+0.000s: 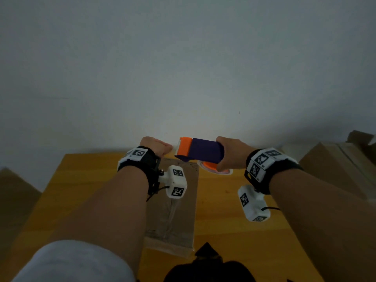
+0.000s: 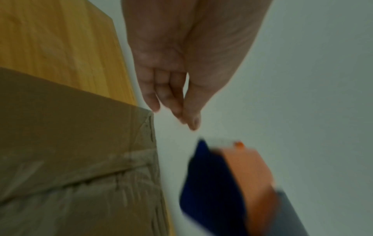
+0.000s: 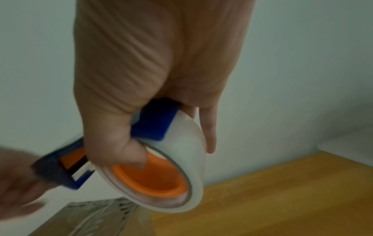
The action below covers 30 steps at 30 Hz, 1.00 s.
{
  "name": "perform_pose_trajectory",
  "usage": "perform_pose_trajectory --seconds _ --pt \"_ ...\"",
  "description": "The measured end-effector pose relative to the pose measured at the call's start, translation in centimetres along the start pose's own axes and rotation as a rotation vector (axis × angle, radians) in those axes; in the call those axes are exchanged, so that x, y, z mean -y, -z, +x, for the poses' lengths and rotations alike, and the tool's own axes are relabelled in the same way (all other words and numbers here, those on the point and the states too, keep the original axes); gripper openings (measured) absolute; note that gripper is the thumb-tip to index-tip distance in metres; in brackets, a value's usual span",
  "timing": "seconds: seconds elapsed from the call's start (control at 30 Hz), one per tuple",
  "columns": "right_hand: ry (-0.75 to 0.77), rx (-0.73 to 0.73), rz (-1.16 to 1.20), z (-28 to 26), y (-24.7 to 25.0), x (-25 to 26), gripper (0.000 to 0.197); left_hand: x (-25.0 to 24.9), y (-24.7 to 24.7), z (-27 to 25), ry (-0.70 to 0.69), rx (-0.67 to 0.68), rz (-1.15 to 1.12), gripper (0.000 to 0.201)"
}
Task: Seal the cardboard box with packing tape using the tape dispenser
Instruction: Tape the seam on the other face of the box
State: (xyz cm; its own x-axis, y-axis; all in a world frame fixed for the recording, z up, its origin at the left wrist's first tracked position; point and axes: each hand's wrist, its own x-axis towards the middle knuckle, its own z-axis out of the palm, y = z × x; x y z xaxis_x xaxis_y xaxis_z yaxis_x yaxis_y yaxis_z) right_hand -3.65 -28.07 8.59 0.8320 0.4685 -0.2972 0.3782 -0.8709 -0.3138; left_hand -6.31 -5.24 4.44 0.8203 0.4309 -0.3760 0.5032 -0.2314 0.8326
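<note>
My right hand grips the blue and orange tape dispenser above the table's far edge; its thumb hooks into the orange core of the clear tape roll. My left hand is just left of the dispenser's front end, thumb tip against fingertips. A small gap separates them from the dispenser in the left wrist view, and I see nothing between them. The flat cardboard box lies on the table below my arms, with clear tape along its middle seam.
The yellow wooden table stands against a white wall. More cardboard boxes stand at the right and left. A black object is at the near edge.
</note>
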Motion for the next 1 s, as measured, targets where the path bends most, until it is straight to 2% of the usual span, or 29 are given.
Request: perform_pose_trajectory --seconds 0.1,0.2,0.27,0.37,0.47,0.6,1.0 --pt "-0.053 0.01 -0.049 -0.5 0.3 -1.3 0.05 0.7 1.7 0.4 0.026 -0.015 0.092 0.015" --pt "-0.068 0.02 -0.064 -0.6 0.0 -1.6 0.052 1.2 2.3 0.8 0.043 0.004 0.064 0.02" --pt "-0.067 0.027 -0.073 -0.5 -0.4 -1.5 0.052 1.1 2.2 0.7 0.059 -0.019 0.097 0.014" --pt "-0.075 0.031 -0.114 -0.2 -0.7 -1.7 0.055 1.6 1.7 0.9 0.071 -0.036 0.072 0.022" --pt "-0.082 0.033 -0.152 0.2 -0.5 -1.7 0.054 2.4 1.0 1.5 0.094 -0.038 0.006 0.016" --pt "-0.076 0.01 -0.193 1.0 -0.4 -1.2 0.051 2.8 1.0 2.3 0.068 -0.073 0.002 0.021" --pt "-0.05 0.05 -0.287 2.3 -0.5 -0.7 0.047 3.0 0.6 3.2 0.082 -0.024 0.063 0.018"
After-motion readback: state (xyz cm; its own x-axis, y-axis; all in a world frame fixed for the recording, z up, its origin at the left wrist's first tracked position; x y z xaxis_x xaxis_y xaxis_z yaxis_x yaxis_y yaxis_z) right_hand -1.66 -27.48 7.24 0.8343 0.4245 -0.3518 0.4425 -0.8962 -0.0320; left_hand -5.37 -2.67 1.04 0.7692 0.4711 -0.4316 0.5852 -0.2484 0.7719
